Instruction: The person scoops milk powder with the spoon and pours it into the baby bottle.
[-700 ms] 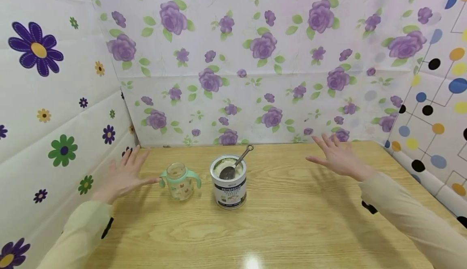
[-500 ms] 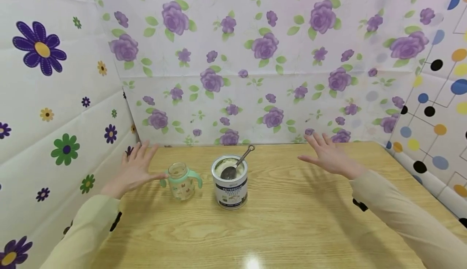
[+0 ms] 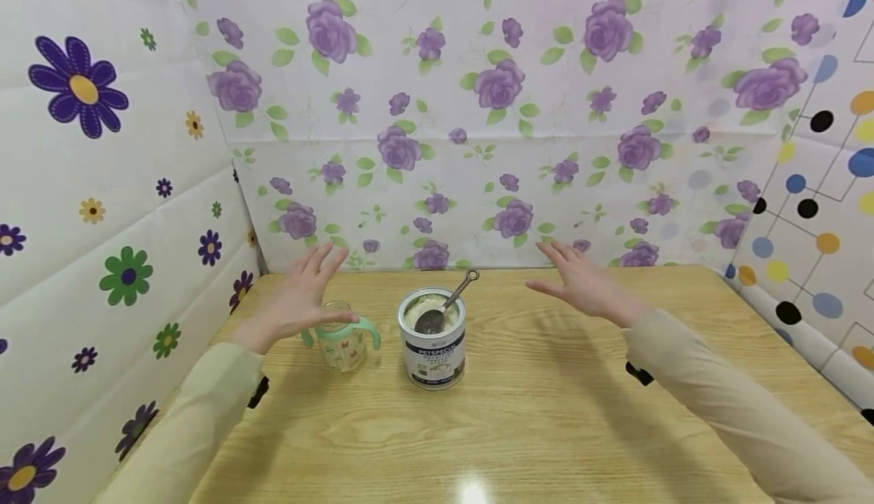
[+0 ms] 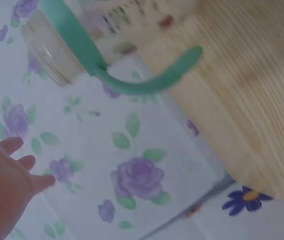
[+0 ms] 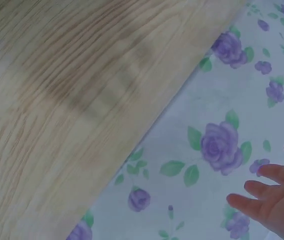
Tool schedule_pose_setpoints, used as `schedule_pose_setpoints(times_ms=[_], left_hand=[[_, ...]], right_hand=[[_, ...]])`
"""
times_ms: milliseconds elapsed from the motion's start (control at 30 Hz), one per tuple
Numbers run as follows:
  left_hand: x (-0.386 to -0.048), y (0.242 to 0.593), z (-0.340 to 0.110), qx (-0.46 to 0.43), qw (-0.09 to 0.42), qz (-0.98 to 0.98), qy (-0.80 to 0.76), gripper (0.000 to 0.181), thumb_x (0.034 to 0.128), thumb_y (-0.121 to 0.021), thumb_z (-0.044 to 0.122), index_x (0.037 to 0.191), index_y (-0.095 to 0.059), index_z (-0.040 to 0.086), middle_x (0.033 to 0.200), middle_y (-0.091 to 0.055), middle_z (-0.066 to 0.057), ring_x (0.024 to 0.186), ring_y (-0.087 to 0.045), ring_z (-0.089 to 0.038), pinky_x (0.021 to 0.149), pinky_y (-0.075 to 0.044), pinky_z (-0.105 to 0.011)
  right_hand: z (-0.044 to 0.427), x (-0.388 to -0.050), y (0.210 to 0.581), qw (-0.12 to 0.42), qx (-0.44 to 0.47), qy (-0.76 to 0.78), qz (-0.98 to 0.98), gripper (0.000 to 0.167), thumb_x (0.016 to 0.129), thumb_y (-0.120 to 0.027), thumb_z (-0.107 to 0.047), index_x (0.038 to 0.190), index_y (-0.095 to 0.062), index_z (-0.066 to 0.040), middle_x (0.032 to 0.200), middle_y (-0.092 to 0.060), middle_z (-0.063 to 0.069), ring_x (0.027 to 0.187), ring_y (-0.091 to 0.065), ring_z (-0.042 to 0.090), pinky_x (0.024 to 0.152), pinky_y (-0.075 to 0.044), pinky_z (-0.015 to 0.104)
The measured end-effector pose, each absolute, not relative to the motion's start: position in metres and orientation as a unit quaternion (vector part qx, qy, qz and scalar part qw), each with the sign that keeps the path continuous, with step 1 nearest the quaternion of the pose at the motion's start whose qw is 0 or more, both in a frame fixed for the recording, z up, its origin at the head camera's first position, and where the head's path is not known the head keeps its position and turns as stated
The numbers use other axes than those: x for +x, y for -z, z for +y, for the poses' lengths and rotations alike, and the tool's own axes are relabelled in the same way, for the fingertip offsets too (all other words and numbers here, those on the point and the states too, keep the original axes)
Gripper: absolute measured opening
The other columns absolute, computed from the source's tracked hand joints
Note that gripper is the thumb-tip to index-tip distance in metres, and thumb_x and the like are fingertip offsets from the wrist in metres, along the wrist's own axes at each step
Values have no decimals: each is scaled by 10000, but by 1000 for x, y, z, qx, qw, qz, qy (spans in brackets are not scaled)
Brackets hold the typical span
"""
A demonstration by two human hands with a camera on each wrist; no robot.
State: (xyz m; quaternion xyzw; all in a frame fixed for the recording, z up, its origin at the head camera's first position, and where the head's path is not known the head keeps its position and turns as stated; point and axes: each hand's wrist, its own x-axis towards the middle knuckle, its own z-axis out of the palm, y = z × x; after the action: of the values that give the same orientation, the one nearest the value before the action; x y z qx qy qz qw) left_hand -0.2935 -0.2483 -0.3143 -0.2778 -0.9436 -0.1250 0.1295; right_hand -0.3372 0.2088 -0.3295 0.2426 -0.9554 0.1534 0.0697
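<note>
In the head view, a clear baby bottle [image 3: 344, 354] with a mint-green collar and two handles stands uncapped on the wooden table. My left hand [image 3: 293, 303] hovers with fingers spread, its thumb overlapping the bottle's mouth. The left wrist view shows a gap between those fingers and the bottle [image 4: 126, 47], so I hold nothing there. Right of the bottle stands a white tin [image 3: 435, 363] with a dark label band, lidless, holding pale powder [image 3: 418, 308]. A metal spoon [image 3: 459, 291] leans in it, handle up to the right. My right hand [image 3: 587, 284] hangs in the air, fingers extended, holding nothing.
The wooden table [image 3: 505, 428] meets a rose-patterned cloth wall [image 3: 451, 177] at its back edge. A flower-print cloth [image 3: 68, 261] hangs close along the left side, and a dotted cloth [image 3: 819, 185] along the right. Bare tabletop lies between the tin and the right arm.
Both hands have moved inward: the left one rightward until it overlaps the bottle in view, the right one leftward toward the tin. Bottle, tin and spoon stay put; the view shifts slightly.
</note>
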Motion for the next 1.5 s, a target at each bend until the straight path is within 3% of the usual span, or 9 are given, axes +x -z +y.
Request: schedule_pose_setpoints(times_ms=[267,467,567,700,900,1033,1267,1500], left_hand=[[-299,317,-216,-346,120,-903,224,1047,655,-763,474,1444,-176,113,1424,-167,-158,1265,-174,-378,932,-246,-592],[-301,322,-193,-365,71,-860,349,960,641,-828,243,1394,-270,36,1339,-301,-152,1164,-359,-322,930,-354,-435],[-301,327,-185,-367,51,-841,395,913,637,-832,188,1369,-314,13,1323,-337,-157,1146,-382,-335,916,-374,-423],[-301,335,-178,-361,33,-828,427,893,648,-825,207,1370,-329,37,1343,-340,-160,1158,-380,-356,923,-360,-446],[-302,350,-175,-339,-10,-817,465,869,696,-798,217,1391,-299,67,1368,-322,-144,1196,-348,-343,954,-307,-480],[-303,357,-173,-338,-37,-804,488,840,726,-778,185,1391,-285,44,1372,-313,-146,1207,-340,-310,961,-309,-453],[-285,340,-164,-320,-78,-783,528,779,755,-726,35,1369,-256,-54,1359,-273,-257,1212,-288,-401,962,-288,-487],[-286,341,-159,-315,-87,-789,521,762,763,-717,54,1368,-267,-56,1331,-329,-245,1209,-306,-389,970,-284,-474]], right_hand=[[183,-338,327,40,227,-258,-938,878,837,-473,-603,1455,-104,-100,1438,-179,191,1276,-191,372,969,-207,559],[160,-338,329,29,224,-374,-899,780,852,-534,-518,1423,-236,-79,1338,-348,170,1142,-402,304,877,-378,476],[149,-338,332,20,217,-400,-890,732,846,-539,-524,1392,-311,-91,1258,-429,137,1073,-455,259,827,-419,435],[136,-337,337,9,206,-439,-874,657,857,-548,-494,1354,-377,-101,1166,-502,82,989,-505,216,764,-455,389],[122,-342,348,17,203,-527,-825,507,890,-575,-344,1264,-479,-15,1063,-593,118,917,-555,232,758,-467,440],[114,-344,353,17,191,-561,-805,473,883,-593,-321,1210,-533,15,1014,-617,115,890,-565,228,723,-483,393],[103,-342,355,-8,161,-610,-776,431,871,-621,-275,1175,-564,25,992,-630,136,883,-586,277,736,-479,399],[98,-345,356,-20,138,-640,-756,381,867,-629,-243,1140,-592,20,936,-649,122,813,-622,233,733,-488,374]])
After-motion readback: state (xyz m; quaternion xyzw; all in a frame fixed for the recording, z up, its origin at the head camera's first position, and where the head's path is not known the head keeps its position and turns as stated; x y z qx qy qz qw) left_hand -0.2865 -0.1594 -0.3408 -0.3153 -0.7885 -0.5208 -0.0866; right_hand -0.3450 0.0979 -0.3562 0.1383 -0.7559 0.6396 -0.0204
